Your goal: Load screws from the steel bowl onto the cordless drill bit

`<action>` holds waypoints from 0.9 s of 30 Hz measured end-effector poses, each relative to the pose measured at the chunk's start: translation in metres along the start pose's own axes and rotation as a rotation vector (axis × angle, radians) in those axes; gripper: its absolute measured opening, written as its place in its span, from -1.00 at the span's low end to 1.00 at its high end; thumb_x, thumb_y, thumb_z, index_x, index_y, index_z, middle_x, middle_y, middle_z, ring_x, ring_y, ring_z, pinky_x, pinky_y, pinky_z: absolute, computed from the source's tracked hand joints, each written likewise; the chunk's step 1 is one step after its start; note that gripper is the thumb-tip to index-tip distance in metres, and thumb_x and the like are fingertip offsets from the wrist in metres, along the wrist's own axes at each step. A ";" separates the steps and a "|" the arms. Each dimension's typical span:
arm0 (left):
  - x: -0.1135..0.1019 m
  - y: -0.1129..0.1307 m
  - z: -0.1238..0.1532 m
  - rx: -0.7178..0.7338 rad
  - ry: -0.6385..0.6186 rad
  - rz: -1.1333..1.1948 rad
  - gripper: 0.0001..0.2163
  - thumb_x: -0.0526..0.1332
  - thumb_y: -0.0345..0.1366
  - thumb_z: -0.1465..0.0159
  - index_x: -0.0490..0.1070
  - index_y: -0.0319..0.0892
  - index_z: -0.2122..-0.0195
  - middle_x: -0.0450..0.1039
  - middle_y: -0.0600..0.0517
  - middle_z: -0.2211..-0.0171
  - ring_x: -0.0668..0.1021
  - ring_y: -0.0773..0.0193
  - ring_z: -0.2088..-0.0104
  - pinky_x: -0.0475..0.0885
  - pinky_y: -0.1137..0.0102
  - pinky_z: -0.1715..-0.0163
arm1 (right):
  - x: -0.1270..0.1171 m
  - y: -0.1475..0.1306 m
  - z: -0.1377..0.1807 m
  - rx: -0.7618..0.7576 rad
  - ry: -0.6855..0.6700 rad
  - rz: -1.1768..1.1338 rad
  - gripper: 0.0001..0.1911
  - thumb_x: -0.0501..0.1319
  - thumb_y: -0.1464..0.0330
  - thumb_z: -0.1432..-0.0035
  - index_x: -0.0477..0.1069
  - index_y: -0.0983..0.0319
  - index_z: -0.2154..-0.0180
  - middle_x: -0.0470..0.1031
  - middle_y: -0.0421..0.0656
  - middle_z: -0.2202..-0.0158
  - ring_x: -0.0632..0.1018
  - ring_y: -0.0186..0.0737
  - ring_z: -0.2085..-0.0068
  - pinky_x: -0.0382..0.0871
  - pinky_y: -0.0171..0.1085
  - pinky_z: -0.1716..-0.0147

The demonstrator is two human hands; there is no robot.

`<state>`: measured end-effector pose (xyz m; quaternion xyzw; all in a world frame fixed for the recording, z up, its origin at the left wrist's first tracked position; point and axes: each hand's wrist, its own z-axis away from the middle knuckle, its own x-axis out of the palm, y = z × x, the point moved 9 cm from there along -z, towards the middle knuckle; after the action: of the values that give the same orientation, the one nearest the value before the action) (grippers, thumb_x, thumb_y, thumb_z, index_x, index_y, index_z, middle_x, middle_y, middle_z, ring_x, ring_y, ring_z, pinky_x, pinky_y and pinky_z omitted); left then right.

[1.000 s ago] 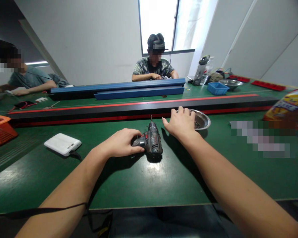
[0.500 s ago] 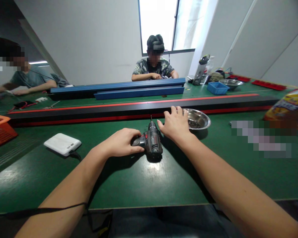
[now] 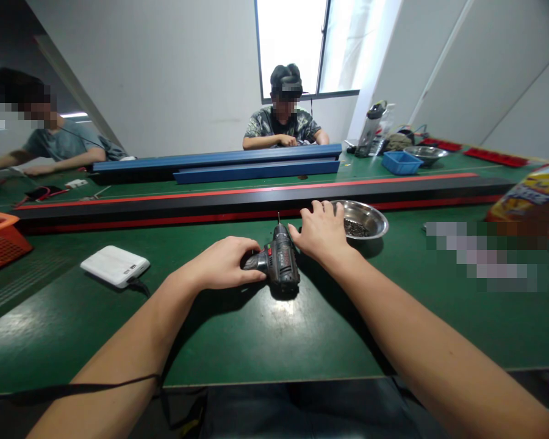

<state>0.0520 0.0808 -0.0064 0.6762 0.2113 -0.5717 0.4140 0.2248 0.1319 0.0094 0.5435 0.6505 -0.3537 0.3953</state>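
A dark grey cordless screwdriver (image 3: pixel 280 259) with red trim lies on the green table (image 3: pixel 265 329), its bit pointing away from me. My left hand (image 3: pixel 224 263) is wrapped round its handle. My right hand (image 3: pixel 321 230) hovers just right of the tool's nose, fingers spread and holding nothing, between the tool and a steel bowl (image 3: pixel 368 217) with small dark screws in it.
A white power bank (image 3: pixel 115 265) with a cable lies at the left, an orange basket (image 3: pixel 0 239) beyond it. A black and red rail (image 3: pixel 238 201) crosses the table. Blue profiles (image 3: pixel 219 162), a blue tray (image 3: pixel 400 162) and two seated people are behind it. A yellow bag (image 3: pixel 533 192) stands at the right.
My right hand has drawn back from over the steel bowl to the left, ending beside the screwdriver's nose. My left hand and the tool have stayed put.
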 end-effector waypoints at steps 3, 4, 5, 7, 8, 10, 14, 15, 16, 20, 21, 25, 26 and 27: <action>0.001 0.000 0.000 -0.003 -0.004 -0.004 -0.58 0.34 0.05 -0.25 0.54 -0.16 0.05 0.59 -0.05 0.20 0.57 0.12 0.24 0.38 0.33 0.24 | 0.001 -0.001 0.000 -0.008 -0.008 -0.011 -0.52 0.24 0.06 -0.31 0.57 0.32 -0.02 0.47 0.23 -0.16 0.37 0.33 -0.23 -0.01 0.31 -0.33; 0.001 0.000 0.000 -0.004 -0.005 -0.004 -0.58 0.34 0.06 -0.25 0.54 -0.16 0.05 0.59 -0.05 0.20 0.57 0.12 0.24 0.38 0.33 0.24 | 0.002 -0.001 0.001 -0.011 -0.012 -0.011 -0.51 0.24 0.06 -0.32 0.57 0.33 -0.03 0.47 0.24 -0.15 0.37 0.33 -0.22 -0.01 0.31 -0.34; 0.001 0.000 0.000 -0.005 -0.005 -0.005 -0.58 0.34 0.06 -0.25 0.54 -0.16 0.05 0.58 -0.05 0.20 0.57 0.12 0.24 0.38 0.33 0.25 | 0.002 -0.002 0.001 -0.015 -0.016 -0.009 -0.49 0.24 0.05 -0.32 0.56 0.34 -0.03 0.47 0.25 -0.15 0.38 0.34 -0.22 -0.02 0.31 -0.34; 0.001 0.000 0.000 -0.007 -0.003 -0.004 -0.58 0.35 0.06 -0.25 0.53 -0.17 0.06 0.58 -0.05 0.21 0.56 0.13 0.26 0.37 0.33 0.27 | 0.003 -0.002 0.001 -0.020 -0.021 -0.004 -0.48 0.24 0.05 -0.32 0.56 0.36 -0.04 0.48 0.26 -0.14 0.39 0.34 -0.22 -0.02 0.30 -0.34; 0.001 0.000 0.000 -0.009 -0.002 -0.004 -0.59 0.35 0.06 -0.24 0.53 -0.17 0.07 0.58 -0.04 0.22 0.55 0.14 0.27 0.36 0.33 0.28 | 0.003 -0.002 0.001 -0.020 -0.021 -0.002 -0.48 0.24 0.05 -0.32 0.56 0.37 -0.04 0.48 0.26 -0.14 0.39 0.34 -0.21 -0.02 0.30 -0.35; 0.000 -0.001 0.000 -0.010 -0.003 -0.002 -0.59 0.35 0.06 -0.24 0.52 -0.16 0.08 0.57 -0.03 0.23 0.54 0.15 0.29 0.35 0.34 0.31 | 0.003 -0.003 0.001 -0.023 -0.022 0.002 -0.49 0.24 0.06 -0.33 0.57 0.36 -0.04 0.50 0.25 -0.13 0.41 0.32 -0.21 -0.03 0.28 -0.35; 0.000 -0.001 0.002 -0.017 -0.004 0.007 -0.60 0.35 0.05 -0.24 0.51 -0.15 0.09 0.55 -0.01 0.25 0.52 0.18 0.32 0.32 0.36 0.34 | 0.005 -0.005 0.000 -0.067 -0.033 0.014 -0.53 0.23 0.12 -0.35 0.56 0.37 -0.03 0.52 0.22 -0.09 0.44 0.25 -0.18 0.06 0.19 -0.33; 0.000 -0.001 0.002 -0.018 -0.005 0.013 -0.61 0.35 0.04 -0.24 0.50 -0.15 0.09 0.55 0.00 0.26 0.52 0.19 0.32 0.31 0.36 0.35 | 0.007 -0.007 0.000 -0.096 -0.049 0.016 -0.56 0.22 0.15 -0.36 0.56 0.38 -0.02 0.53 0.21 -0.08 0.46 0.22 -0.16 0.13 0.14 -0.30; 0.001 -0.001 0.003 -0.018 -0.006 0.019 -0.62 0.35 0.04 -0.24 0.50 -0.15 0.11 0.54 0.01 0.27 0.51 0.20 0.33 0.30 0.37 0.36 | 0.011 -0.009 -0.001 -0.132 -0.068 0.016 -0.59 0.21 0.18 -0.37 0.57 0.39 -0.01 0.54 0.20 -0.06 0.48 0.19 -0.13 0.20 0.08 -0.26; 0.001 0.003 0.005 -0.015 -0.039 0.065 -0.62 0.37 0.06 -0.20 0.44 -0.14 0.19 0.51 0.06 0.33 0.48 0.24 0.38 0.24 0.38 0.42 | 0.021 -0.019 -0.003 -0.287 -0.111 -0.011 -0.67 0.14 0.31 -0.41 0.61 0.38 0.11 0.59 0.15 0.03 0.54 0.08 -0.02 0.34 -0.07 -0.13; 0.002 0.004 0.006 -0.017 -0.056 0.077 -0.62 0.38 0.07 -0.19 0.43 -0.14 0.21 0.50 0.08 0.35 0.47 0.25 0.40 0.23 0.39 0.44 | 0.023 -0.022 -0.003 -0.324 -0.111 -0.026 -0.68 0.12 0.34 -0.42 0.62 0.37 0.13 0.60 0.14 0.04 0.55 0.07 -0.01 0.34 -0.08 -0.13; 0.004 0.007 0.009 -0.024 -0.149 0.105 -0.62 0.41 0.05 -0.14 0.39 -0.12 0.27 0.45 0.13 0.41 0.45 0.27 0.43 0.21 0.39 0.46 | 0.030 -0.033 0.001 -0.440 -0.134 -0.158 -0.69 0.11 0.39 -0.43 0.62 0.34 0.05 0.60 0.11 -0.04 0.53 0.04 -0.11 0.34 -0.09 -0.18; 0.005 0.007 0.010 -0.028 -0.176 0.112 -0.62 0.42 0.05 -0.12 0.39 -0.12 0.27 0.45 0.14 0.41 0.45 0.27 0.42 0.22 0.39 0.46 | 0.033 -0.035 0.003 -0.457 -0.155 -0.202 -0.69 0.12 0.39 -0.42 0.60 0.33 -0.01 0.59 0.10 -0.08 0.52 0.04 -0.14 0.34 -0.10 -0.19; 0.007 0.008 0.011 -0.034 -0.203 0.119 -0.62 0.43 0.04 -0.12 0.39 -0.12 0.26 0.45 0.14 0.40 0.45 0.27 0.42 0.23 0.39 0.45 | 0.037 -0.038 0.005 -0.471 -0.182 -0.241 -0.67 0.14 0.39 -0.42 0.58 0.33 -0.07 0.57 0.09 -0.13 0.50 0.04 -0.18 0.35 -0.10 -0.21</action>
<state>0.0527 0.0661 -0.0101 0.6190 0.1375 -0.6079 0.4779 0.1847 0.1374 -0.0249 0.3214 0.7366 -0.2843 0.5228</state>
